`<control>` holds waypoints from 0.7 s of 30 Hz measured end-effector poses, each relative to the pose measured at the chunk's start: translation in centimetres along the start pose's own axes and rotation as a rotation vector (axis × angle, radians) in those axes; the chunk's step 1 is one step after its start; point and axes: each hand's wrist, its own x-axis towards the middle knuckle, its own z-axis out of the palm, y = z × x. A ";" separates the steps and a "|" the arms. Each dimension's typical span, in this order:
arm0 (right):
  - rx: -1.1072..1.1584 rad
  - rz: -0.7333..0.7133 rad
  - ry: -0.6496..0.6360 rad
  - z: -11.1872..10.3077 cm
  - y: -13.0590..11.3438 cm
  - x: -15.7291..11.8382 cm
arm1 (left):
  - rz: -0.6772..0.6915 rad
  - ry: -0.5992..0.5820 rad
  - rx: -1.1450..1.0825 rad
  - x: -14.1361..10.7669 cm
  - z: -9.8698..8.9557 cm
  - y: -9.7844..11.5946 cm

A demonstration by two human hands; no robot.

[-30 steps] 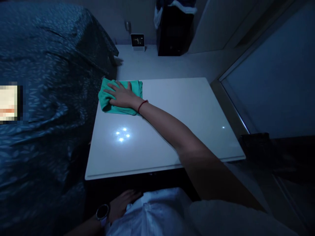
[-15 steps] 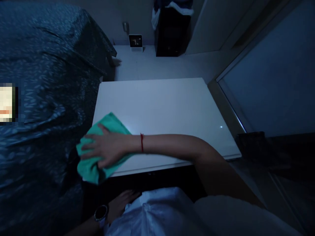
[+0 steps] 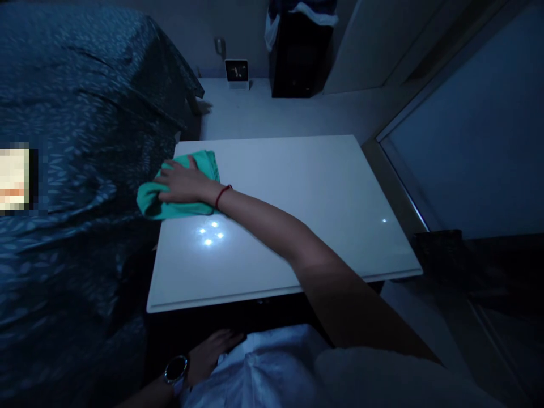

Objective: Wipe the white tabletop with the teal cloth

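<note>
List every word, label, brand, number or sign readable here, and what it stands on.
No text is readable.
Small white-framed dark screen: lit marks, too small to read.
Tall black box: tiny pale marks, too small to read.
Round dark-faced wristwatch: nothing legible.
Green folded cloth, white rectangular tabletop: no lettering visible.

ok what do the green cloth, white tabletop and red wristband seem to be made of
Green cloth: soft matte fabric, judging by its limp folds. White tabletop: hard and glossy, mirroring lights as bright spots; lacquer, laminate or glass, I can't tell. Red wristband: probably cord, given its thin, string-like look.
</note>
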 end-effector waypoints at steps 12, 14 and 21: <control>0.043 0.278 0.152 0.8 1.8 -2.0 | 0.039 -0.036 -0.035 0.5 -1.4 0.4; 0.006 0.127 0.125 1.5 -0.2 -5.6 | 0.039 -0.025 -0.031 0.5 -1.0 0.2; -0.143 -0.432 -0.006 1.8 -8.0 -19.4 | -0.047 -0.035 -0.008 -0.3 0.0 -0.5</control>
